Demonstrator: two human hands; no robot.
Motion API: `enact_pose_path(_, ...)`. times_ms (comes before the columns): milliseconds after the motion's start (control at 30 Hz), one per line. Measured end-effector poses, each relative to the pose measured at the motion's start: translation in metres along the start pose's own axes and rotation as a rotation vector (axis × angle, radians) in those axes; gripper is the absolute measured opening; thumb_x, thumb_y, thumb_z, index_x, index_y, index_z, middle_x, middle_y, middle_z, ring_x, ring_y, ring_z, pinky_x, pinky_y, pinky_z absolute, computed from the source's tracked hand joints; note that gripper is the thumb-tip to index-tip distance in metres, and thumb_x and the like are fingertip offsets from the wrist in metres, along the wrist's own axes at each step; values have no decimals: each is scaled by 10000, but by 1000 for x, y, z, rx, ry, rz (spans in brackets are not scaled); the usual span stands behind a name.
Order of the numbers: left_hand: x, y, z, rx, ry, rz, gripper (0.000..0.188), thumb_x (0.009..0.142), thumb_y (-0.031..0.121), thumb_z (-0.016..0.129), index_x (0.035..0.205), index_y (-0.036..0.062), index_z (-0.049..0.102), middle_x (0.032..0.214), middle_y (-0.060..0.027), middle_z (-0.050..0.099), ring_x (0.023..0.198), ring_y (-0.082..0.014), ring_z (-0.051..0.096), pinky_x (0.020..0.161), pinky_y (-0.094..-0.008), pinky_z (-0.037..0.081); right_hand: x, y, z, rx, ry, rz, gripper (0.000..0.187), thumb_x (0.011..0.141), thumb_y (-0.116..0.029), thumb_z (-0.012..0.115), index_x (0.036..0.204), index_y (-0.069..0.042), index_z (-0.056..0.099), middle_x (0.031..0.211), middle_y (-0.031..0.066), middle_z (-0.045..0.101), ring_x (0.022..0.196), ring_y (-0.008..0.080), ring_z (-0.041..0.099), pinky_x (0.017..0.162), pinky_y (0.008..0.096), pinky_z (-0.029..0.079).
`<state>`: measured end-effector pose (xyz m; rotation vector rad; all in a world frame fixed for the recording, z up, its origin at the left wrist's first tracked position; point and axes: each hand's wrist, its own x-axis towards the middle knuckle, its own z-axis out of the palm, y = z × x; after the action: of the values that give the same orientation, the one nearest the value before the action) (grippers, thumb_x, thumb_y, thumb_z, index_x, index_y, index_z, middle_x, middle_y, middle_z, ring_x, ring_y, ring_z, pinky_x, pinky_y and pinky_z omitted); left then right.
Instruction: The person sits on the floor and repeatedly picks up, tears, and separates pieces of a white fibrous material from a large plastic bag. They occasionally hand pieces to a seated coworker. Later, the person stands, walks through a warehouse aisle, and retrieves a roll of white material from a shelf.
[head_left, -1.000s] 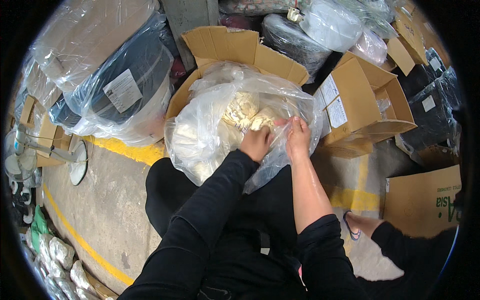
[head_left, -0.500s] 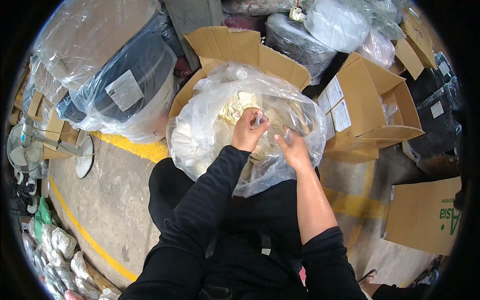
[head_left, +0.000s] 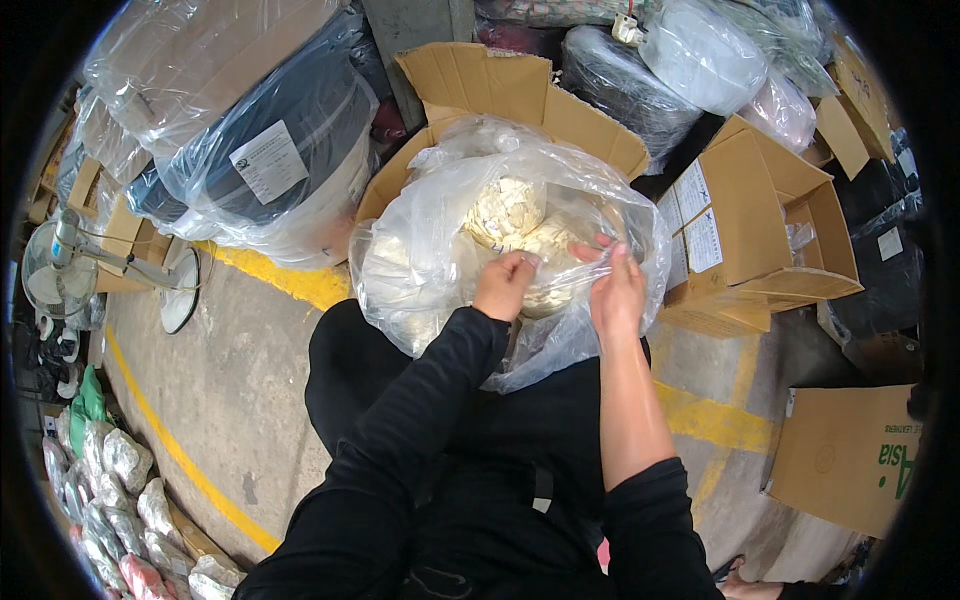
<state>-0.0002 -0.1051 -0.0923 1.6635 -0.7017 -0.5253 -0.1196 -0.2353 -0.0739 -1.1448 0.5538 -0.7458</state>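
A large clear plastic bag (head_left: 400, 235) sits in an open cardboard box (head_left: 480, 85) in front of my knees. Inside it, through the gathered mouth, show pale cream, wrinkled bundles (head_left: 508, 210). My left hand (head_left: 505, 284) is over the near side of the mouth, thumb and fingertips pressed together; what they pinch, if anything, is too small to name. On the right side of the mouth, my right hand (head_left: 618, 295) has its fingers bent around the bag's thin plastic, with some fingertips reaching inward over the bundles.
Plastic-wrapped bulky goods (head_left: 290, 170) stand at the left, beside a white fan (head_left: 60, 260). To the right is another open cardboard box (head_left: 745, 200), with a closed carton (head_left: 840, 455) nearer me. Bagged items (head_left: 125, 460) lie in a pile at the lower left.
My hands have moved apart: the left came nearer to me, the right turned upward at the bag's right side. The bag's mouth shows more of the cream bundles. The view has shifted slightly.
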Motion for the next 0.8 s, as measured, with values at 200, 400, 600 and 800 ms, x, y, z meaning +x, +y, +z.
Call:
enact_pose_path(200, 18, 11, 22, -422, 122, 146, 297, 1027, 272, 476, 964, 15, 611, 792, -43, 619, 758, -112, 546, 737, -269, 443, 23, 9, 11, 114, 105, 396, 434, 1002, -323, 500, 1188, 64, 562, 642, -18, 424, 554, 100, 355, 536, 245, 334)
enact_pose_path(400, 10, 11, 27, -61, 22, 123, 289, 1000, 248, 489, 1079, -10, 591, 895, -115, 638, 860, -241, 609, 779, -346, 474, 16, 11, 3, 236, 42, 400, 421, 947, -154, 518, 1311, 53, 483, 956, 75, 578, 689, 118, 477, 601, 260, 400)
enact_pose_path(600, -1, 16, 14, 254, -314, 317, 588, 831, 20, 610, 1391, 78, 441, 1029, -162, 626, 1021, -359, 580, 912, -425, 438, 19, 21, -5, 57, 3, 361, 318, 888, 48, 519, 1205, 30, 541, 911, 68, 595, 745, 148, 555, 661, 279, 456)
enact_pose_path(800, -8, 22, 21, 547, -121, 520, 705, 825, 10, 591, 1460, 8, 285, 1005, -179, 641, 980, -344, 599, 924, -433, 385, 21, 19, 3, -223, -22, 407, 188, 915, -18, 562, 1083, 47, 615, 905, 92, 635, 819, 160, 586, 735, 273, 467)
